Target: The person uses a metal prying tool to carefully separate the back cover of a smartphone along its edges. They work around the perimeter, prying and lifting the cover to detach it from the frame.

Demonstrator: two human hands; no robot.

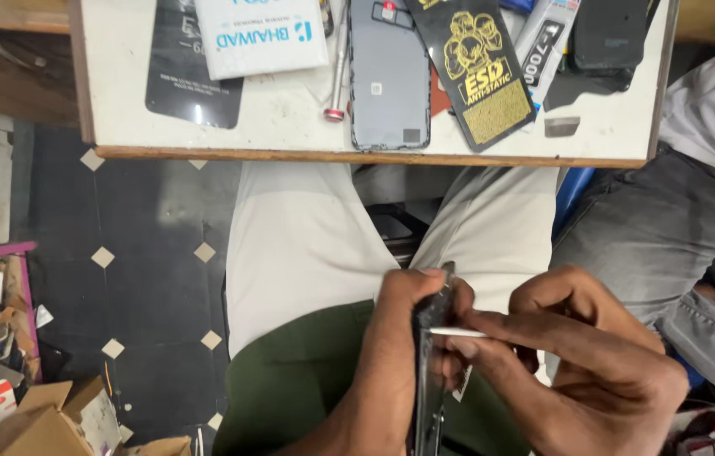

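Low in the frame, right of centre, the left hand (404, 338) gripped a thin dark flat panel (427, 380) held edge-on over the lap, its fingers curled around the panel's upper end. The right hand (594, 363) sat just beside it, thumb and forefinger pinched on a slim white strip (457, 332) that touched the panel's edge. Whether the strip was a tool or a piece of tape could not be told.

Beneath the hands were pale grey trousers (307, 236) and the hem of a dark green shirt (290, 380). At the right edge, another person's leg in grey jeans (644, 228) lay close by.

Across the top of the frame ran a white worktop with a wooden edge (290, 127). On it, near the centre, lay a grey phone back shell (389, 76), with a slim metal tool with a red tip (337, 84) just to its left. A black and gold flat packet (474, 72) lay to the right of the shell, and a white packet with blue lettering (260, 34) sat at upper left, partly over a black flat sheet (189, 84).

In the lower left corner stood brown cardboard boxes (37, 422) on a dark tiled floor (146, 279).
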